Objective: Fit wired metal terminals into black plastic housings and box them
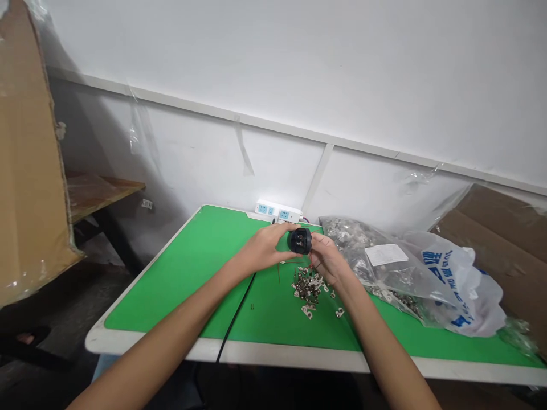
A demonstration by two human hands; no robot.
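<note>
Left grip (267, 245) and right grip (327, 259) clasp black housing (299, 241); clear bag (356, 259) contains metal parts (404, 300).

Room leftward; metal parts (308, 288), bags (421, 277) rightward

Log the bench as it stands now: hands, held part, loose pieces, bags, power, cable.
Left hand: grips the black part
Right hand: at the part's right side; exact finger contact unclear
Held part: rounded, raised above the green table, opening facing the camera
Loose pieces: metal pieces piled on the table
Bags: clear bag with a white label, and white bag with blue print, both right of the pile
Power: white strip at the far edge
Cable: black cable crossing the near edge
</note>
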